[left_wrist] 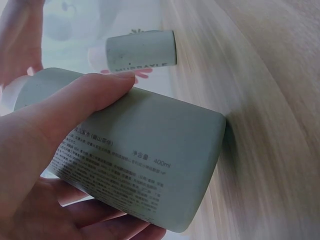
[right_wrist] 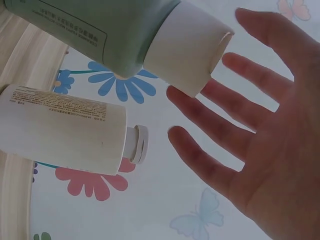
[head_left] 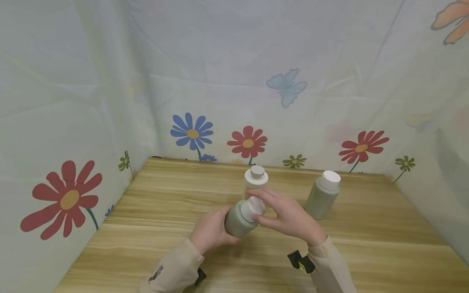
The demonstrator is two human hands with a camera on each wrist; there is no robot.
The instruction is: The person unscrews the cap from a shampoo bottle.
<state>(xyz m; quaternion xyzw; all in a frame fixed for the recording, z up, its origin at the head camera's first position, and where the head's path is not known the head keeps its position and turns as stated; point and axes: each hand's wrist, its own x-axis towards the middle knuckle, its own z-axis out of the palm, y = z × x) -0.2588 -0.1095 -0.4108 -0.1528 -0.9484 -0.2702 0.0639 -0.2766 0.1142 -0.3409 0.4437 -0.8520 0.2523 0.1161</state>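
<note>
left hand (head_left: 210,232): wraps the body of a green bottle (head_left: 239,218), thumb across the printed back label, fingers curled under it; the left wrist view shows this grip plainly.
green bottle: held tilted above the wooden table (head_left: 154,211), base toward the person, white cap (head_left: 253,206) pointing away and up. it does not seem to touch the table.
right hand (head_left: 289,215): at the cap end, fingers spread and nearly straight in the right wrist view, palm facing the cap. fingertips lie over or just beside the cap; no pinch or curl round it shows.
cap state: on the neck, seated as far as can be told. no gap between cap and bottle visible.
cream bottle (head_left: 255,181): stands upright just behind the held bottle, with a stepped white lid, untouched.
second green bottle (head_left: 323,195): stands upright to the right, well apart from the hands, white cap on.
surround: flower-printed cloth (head_left: 69,195) walls the table on three sides.
sleeves: beige, with a dark strap near each wrist.
progress, judged: the bottle is lifted and steadied, which looks like the first part done. the cap work appears barely begun, since the right hand has no hold on it yet. taking a grip on the cap and turning it looks to be left; the other two bottles show no sign of handling.
</note>
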